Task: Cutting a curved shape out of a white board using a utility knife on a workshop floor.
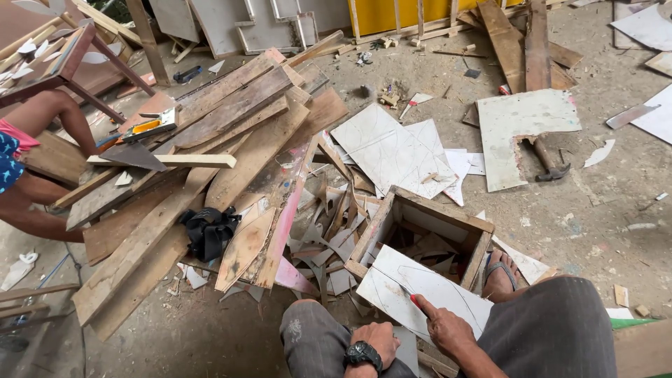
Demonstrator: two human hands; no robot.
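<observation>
Several long planks (203, 140) lie heaped across the dusty floor (602, 210), the biggest things in view, with a black cloth bundle (208, 231) resting on their near end. Beyond them sits a pale L-shaped board (518, 133) with a hammer (549, 164) touching its lower edge. Nearer, an open wooden box frame (427, 234) holds offcuts, and white scraps lie scattered around it. Another person's arm (52, 115) and knee show at the far left.

A thin white panel (413, 287), marked with curved pencil lines, leans on the box frame's near corner and rests toward the person's lap. It looks light and stiff but likely brittle at its pointed ends, so a grip along the long near edge would suit it best. The right hand (448, 329) presses on that panel, fingers (428, 316) closed around a small red-tipped marker (415, 302). The left hand (374, 343), wearing a black watch (362, 353), is curled shut on the knee, holding nothing visible.
</observation>
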